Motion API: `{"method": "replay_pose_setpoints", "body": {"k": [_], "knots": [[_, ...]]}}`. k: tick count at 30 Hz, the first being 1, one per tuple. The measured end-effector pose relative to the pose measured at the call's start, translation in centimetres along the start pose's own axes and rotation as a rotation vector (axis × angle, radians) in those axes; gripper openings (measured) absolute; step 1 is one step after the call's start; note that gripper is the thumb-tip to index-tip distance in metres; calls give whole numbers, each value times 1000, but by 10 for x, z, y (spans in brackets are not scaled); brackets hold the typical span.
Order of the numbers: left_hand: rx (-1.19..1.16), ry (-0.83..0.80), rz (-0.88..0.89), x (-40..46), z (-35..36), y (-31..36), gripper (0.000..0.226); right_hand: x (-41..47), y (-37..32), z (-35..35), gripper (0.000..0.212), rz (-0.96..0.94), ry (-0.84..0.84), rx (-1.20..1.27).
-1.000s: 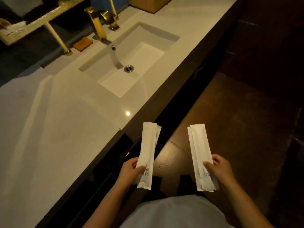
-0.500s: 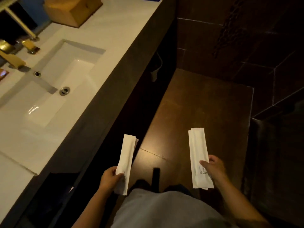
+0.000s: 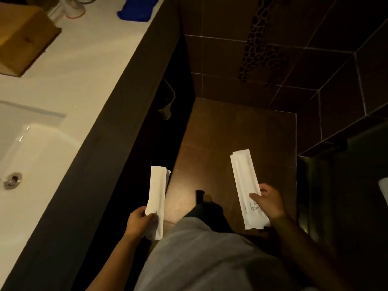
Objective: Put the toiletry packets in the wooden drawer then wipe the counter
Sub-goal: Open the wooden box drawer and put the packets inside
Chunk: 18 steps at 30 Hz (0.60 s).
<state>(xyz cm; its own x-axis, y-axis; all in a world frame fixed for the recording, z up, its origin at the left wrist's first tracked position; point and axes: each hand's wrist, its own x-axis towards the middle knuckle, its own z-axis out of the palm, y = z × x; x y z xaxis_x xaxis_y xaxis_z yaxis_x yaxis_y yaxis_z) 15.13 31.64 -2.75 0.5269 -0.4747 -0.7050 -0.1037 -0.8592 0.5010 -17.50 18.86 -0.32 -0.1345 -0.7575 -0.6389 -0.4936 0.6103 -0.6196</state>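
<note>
Compared with the frame half a second earlier, the view has swung further along the white counter (image 3: 88, 66): the golden tap fittings are gone from sight, and only the near corner of the sink (image 3: 31, 143) with its drain (image 3: 12, 180) is retained at the left edge. The wooden box (image 3: 23, 38) is now cut off by the top-left corner, and more of the blue cloth (image 3: 137, 8) is shown at the counter's far end, its upper part still cropped. A white object with a red-ringed base (image 3: 73, 7) beside the cloth is too truncated to be identified.

In front of the counter's dark edge, over the brown floor, both sets of packets are held much as before. The left packets (image 3: 157, 194) — apparently two, one behind the other — are pinched at their lower end by the left hand (image 3: 138, 222); their print is largely covered by the thumb. The right packets (image 3: 247, 185), held further from the counter, are gripped between thumb and curled fingers of the right hand (image 3: 267, 203); only "BRUSH" is legible. The space beneath the counter is too dark to be made out.
</note>
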Motion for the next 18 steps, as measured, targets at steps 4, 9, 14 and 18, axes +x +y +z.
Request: {"method": "replay_pose_setpoints", "body": {"k": [4, 9, 14, 18], "knots": [[82, -75, 103, 35, 16, 91, 25, 32, -23, -27, 32, 40, -3, -78], [79, -97, 229, 73, 31, 195, 18, 91, -58, -55, 38, 77, 40, -67], [39, -26, 272, 103, 53, 262, 16, 170, -111, -70, 40, 43, -21, -92], [-28, 94, 170, 112, 81, 293, 23, 243, -175, -82, 32, -85, -138, -192]]}}
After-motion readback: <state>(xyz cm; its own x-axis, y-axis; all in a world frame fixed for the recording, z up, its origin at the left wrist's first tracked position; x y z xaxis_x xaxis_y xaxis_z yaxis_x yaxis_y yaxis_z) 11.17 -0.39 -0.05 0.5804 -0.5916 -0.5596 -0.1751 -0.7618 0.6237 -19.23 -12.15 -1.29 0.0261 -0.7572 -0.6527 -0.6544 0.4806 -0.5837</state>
